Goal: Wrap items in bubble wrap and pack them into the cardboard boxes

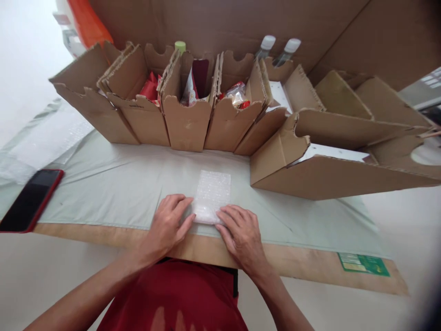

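A small sheet of clear bubble wrap (213, 188) lies flat on the cloth near the table's front edge. Its near edge looks thicker, as if folded over. My left hand (170, 218) has its thumb and fingertips closed at the near left corner. At the near right corner my right hand (241, 230) grips with curled fingers, the thumb below. Whether anything lies inside the fold cannot be made out.
Behind the wrap stands a row of open cardboard bins (188, 124) holding packets. A larger cardboard box (327, 177) is angled at the right. Left lie a phone (31, 200) and more bubble wrap (51, 133). Two white-capped bottles (268, 42) stand behind the bins.
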`<action>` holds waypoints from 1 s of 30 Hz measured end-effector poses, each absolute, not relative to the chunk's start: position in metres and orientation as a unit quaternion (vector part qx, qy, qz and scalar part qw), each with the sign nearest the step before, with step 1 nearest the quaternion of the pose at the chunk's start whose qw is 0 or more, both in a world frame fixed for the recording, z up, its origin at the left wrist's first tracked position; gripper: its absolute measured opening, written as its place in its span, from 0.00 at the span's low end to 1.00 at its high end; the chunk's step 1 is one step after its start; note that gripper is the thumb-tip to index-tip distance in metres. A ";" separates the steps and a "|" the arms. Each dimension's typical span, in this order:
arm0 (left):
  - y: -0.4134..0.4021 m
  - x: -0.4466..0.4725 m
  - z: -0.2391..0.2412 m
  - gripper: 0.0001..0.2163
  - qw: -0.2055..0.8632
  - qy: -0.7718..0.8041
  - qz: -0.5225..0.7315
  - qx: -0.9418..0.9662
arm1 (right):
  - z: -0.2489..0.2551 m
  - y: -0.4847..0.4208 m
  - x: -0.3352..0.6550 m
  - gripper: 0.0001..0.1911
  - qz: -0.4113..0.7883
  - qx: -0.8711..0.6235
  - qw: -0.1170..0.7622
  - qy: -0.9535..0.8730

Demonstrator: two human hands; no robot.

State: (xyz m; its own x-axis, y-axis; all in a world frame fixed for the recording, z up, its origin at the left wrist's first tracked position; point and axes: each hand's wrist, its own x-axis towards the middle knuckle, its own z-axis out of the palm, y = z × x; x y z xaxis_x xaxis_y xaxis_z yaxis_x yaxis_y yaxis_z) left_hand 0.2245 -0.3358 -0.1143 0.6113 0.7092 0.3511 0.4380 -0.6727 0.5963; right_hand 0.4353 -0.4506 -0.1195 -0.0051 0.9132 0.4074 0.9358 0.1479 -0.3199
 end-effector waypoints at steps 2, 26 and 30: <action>-0.347 0.213 -0.107 0.12 0.391 0.387 0.298 0.780 | -0.119 -0.447 0.437 0.09 -0.006 -0.658 0.308 -0.688; -0.373 0.237 -0.083 0.17 0.749 0.450 0.272 0.402 | -0.077 -0.457 0.415 0.07 0.174 -0.615 0.493 -0.590; -0.370 0.244 -0.085 0.13 0.674 0.495 0.295 0.461 | -0.081 -0.462 0.382 0.12 0.035 -0.612 0.425 -0.666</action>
